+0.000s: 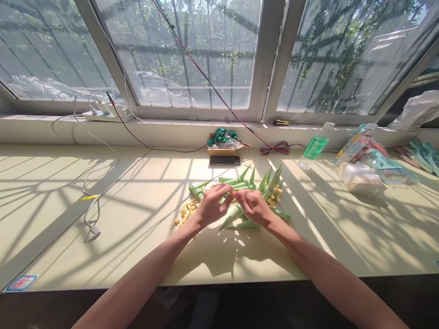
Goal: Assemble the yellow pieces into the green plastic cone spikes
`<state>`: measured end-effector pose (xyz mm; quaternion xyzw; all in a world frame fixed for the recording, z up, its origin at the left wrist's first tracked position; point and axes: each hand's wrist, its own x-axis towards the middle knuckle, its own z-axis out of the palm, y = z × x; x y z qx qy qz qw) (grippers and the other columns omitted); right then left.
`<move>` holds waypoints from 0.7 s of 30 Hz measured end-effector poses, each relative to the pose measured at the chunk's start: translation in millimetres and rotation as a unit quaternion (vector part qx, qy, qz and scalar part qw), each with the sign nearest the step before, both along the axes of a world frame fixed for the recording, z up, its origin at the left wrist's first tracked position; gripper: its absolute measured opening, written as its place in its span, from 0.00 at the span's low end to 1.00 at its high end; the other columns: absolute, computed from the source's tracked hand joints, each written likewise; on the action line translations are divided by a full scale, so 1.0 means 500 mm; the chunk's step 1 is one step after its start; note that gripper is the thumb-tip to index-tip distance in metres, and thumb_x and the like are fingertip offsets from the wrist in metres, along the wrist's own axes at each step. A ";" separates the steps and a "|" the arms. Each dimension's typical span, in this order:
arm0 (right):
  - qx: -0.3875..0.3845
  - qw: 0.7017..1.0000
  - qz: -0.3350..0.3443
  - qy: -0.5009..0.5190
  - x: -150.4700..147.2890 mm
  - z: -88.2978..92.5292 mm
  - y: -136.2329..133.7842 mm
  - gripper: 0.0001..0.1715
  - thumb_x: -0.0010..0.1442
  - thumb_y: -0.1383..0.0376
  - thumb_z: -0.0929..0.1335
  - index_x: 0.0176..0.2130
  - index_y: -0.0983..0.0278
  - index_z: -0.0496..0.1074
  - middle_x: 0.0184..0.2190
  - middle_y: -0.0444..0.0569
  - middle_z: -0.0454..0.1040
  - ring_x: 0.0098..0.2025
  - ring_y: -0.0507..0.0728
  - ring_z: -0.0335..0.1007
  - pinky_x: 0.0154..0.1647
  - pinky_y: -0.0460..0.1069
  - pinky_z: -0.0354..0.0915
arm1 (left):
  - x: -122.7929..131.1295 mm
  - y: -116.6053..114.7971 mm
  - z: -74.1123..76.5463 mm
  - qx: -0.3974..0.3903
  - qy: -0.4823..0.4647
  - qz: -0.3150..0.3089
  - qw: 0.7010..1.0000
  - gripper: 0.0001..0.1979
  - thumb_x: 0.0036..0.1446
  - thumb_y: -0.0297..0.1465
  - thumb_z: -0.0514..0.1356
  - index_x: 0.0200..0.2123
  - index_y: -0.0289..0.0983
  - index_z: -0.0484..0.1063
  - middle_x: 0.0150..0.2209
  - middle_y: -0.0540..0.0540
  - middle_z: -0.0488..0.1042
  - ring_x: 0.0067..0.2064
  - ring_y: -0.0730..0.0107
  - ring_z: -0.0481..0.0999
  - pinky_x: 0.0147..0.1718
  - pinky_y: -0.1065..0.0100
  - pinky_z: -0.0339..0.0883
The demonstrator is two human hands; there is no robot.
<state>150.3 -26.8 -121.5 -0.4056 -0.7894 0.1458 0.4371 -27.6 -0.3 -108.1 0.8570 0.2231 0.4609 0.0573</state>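
Note:
Over the middle of the table, my left hand (213,206) and my right hand (253,205) meet at the fingertips. Both are closed in a pinch, and whatever small thing is between them is too hidden to name. Around and behind the hands lies a heap of light green plastic cones (272,182), several pointing up and others lying flat. One green cone (232,215) lies just below the fingers. Small yellow plastic pieces (187,211) are scattered left of my left hand, and more yellow pieces (274,197) sit among the cones on the right.
Behind the heap lie a black phone (224,161) and a small box (224,147) with green material. A green-labelled bottle (315,147), a white package (359,178) and plastic bags stand at right. A white cable (89,219) lies at left; a coiled cable (277,148) lies by the windowsill.

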 end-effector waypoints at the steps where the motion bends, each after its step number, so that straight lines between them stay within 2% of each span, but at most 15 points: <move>1: -0.001 1.000 0.000 -0.001 0.000 0.000 0.000 0.28 0.71 0.53 0.55 0.23 0.62 0.58 0.20 0.43 0.61 0.23 0.50 0.58 0.28 0.47 0.56 | 0.000 0.000 0.000 0.000 0.001 -0.004 1.000 0.04 0.59 0.24 0.56 0.35 0.38 0.69 0.33 0.46 0.74 0.34 0.69 0.73 0.32 0.68 0.68; 6: -0.006 1.000 0.003 0.003 0.001 -0.004 0.002 0.27 0.71 0.54 0.54 0.24 0.62 0.61 0.21 0.44 0.64 0.24 0.51 0.60 0.29 0.47 0.58 | 0.000 -0.001 0.001 0.001 -0.005 0.007 1.000 0.04 0.59 0.24 0.57 0.36 0.38 0.68 0.33 0.47 0.74 0.33 0.71 0.73 0.31 0.69 0.68; 10: -0.008 1.000 0.010 0.004 0.001 -0.006 0.003 0.27 0.71 0.54 0.55 0.23 0.62 0.60 0.21 0.43 0.63 0.23 0.50 0.59 0.29 0.47 0.57 | -0.002 0.000 0.002 -0.005 -0.003 0.022 1.000 0.03 0.59 0.26 0.59 0.37 0.37 0.68 0.34 0.47 0.74 0.28 0.73 0.70 0.28 0.70 0.66; 21: 0.012 1.000 0.007 0.004 -0.004 -0.008 0.005 0.26 0.71 0.56 0.57 0.23 0.63 0.60 0.19 0.42 0.60 0.22 0.49 0.56 0.27 0.46 0.54 | -0.003 0.002 0.005 -0.026 0.008 0.011 1.000 0.06 0.58 0.27 0.59 0.40 0.36 0.68 0.36 0.45 0.75 0.32 0.70 0.74 0.32 0.67 0.69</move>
